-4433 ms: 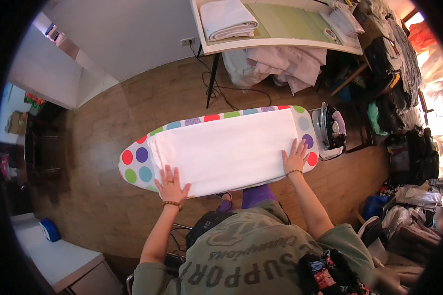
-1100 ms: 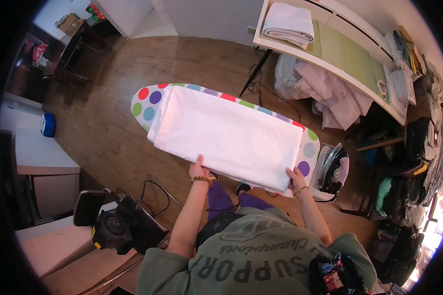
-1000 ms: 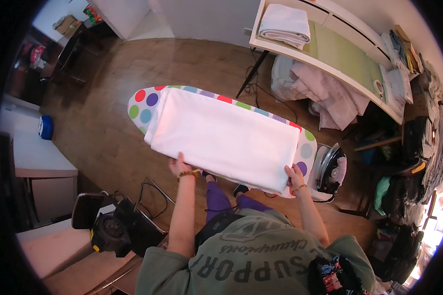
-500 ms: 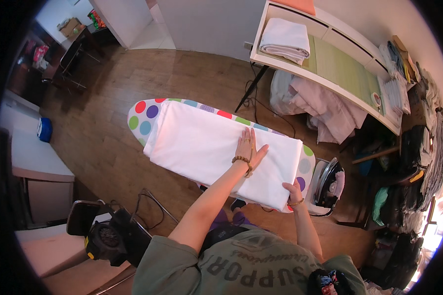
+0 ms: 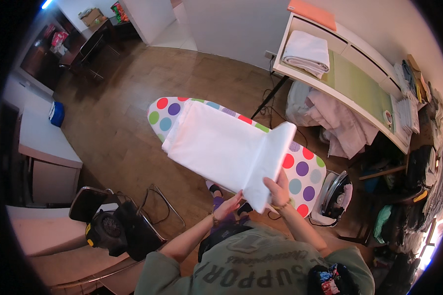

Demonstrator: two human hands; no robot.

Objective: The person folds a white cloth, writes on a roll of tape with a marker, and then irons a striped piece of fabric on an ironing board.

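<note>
A folded white cloth (image 5: 216, 142) lies lengthwise on the polka-dot ironing board (image 5: 306, 182). Its right end is lifted and bends up and over toward the left. My right hand (image 5: 279, 191) grips that raised end near its front corner, thumb on top and the other fingers partly hidden behind the cloth. At the near edge, by the bend, my left hand (image 5: 226, 207) has its fingers stretched out, their tips touching the cloth. On the rest at the board's right end stands an iron (image 5: 335, 196).
A white desk (image 5: 280, 64) at the back right bears a folded white cloth stack (image 5: 307, 53). Crumpled fabric (image 5: 342, 123) hangs below it. To my left stands a black chair (image 5: 138, 223) with a dark device (image 5: 106, 228). Clothes (image 5: 438, 152) hang along the right.
My left hand has come off the cloth's top to its near edge. My right hand has lifted the cloth's right end and brought it leftward, baring dots of the board.
</note>
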